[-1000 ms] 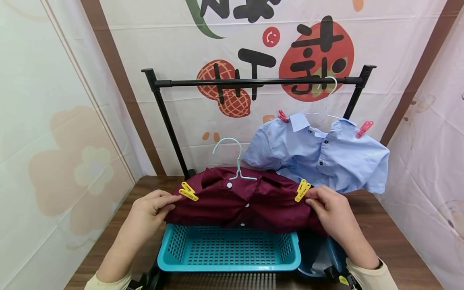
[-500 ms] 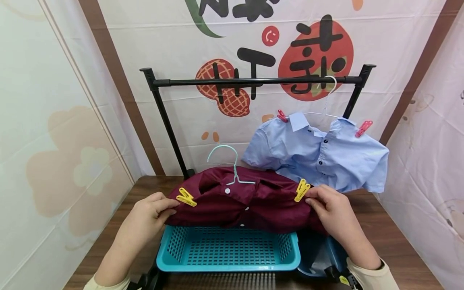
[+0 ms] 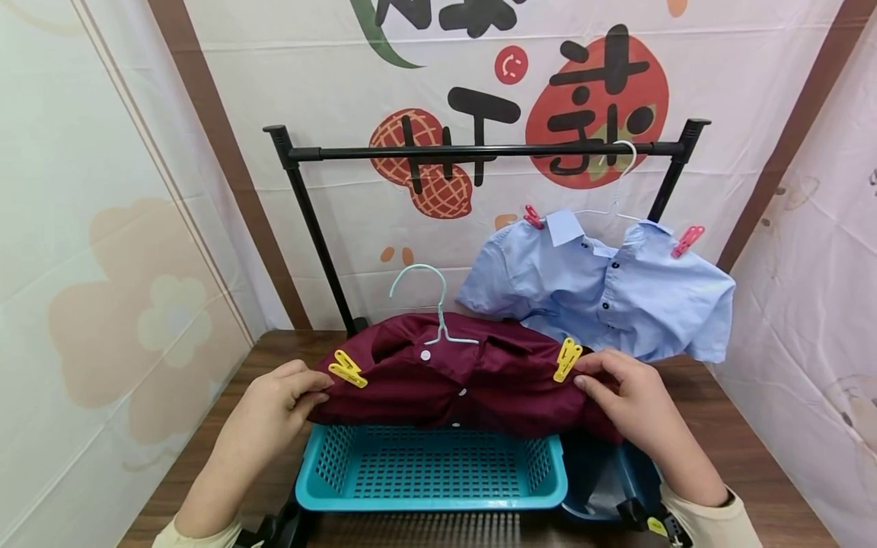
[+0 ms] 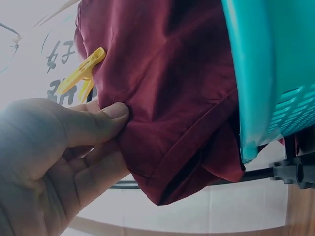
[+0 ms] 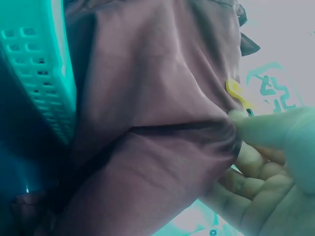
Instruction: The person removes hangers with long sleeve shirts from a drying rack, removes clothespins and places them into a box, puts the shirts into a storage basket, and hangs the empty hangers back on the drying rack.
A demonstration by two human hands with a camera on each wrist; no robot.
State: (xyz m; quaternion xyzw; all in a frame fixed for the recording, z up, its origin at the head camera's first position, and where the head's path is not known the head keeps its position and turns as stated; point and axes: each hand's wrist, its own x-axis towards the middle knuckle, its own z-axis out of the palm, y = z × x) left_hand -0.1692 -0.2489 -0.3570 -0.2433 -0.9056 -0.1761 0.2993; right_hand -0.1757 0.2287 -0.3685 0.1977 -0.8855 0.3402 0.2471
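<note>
A maroon button shirt (image 3: pixel 438 388) is spread out behind the teal basket, over its back rim. My left hand (image 3: pixel 274 407) pinches the shirt's left side between thumb and fingers, as the left wrist view confirms. On the opposite side my right hand (image 3: pixel 630 392) pinches the cloth near the sleeve. A pale green hanger (image 3: pixel 441 312) sticks up from the collar, its hook tilted left; the rest of it is hidden inside the shirt. Two yellow clothespins, a left clothespin (image 3: pixel 348 370) and a right clothespin (image 3: pixel 567 361), are clipped on the shoulders close to my fingers.
A black clothes rack (image 3: pixel 479 152) stands at the back. From its bar hangs a light blue shirt (image 3: pixel 603 293) with pink clothespins. In front sits the teal basket (image 3: pixel 432 504); right of it is a dark blue container (image 3: pixel 596 487), partly covered by my right arm.
The maroon shirt and both hands have shifted slightly left. The hanger's hook dipped and leaned left, then rose a little. Both hands keep their pinch on the shirt.
</note>
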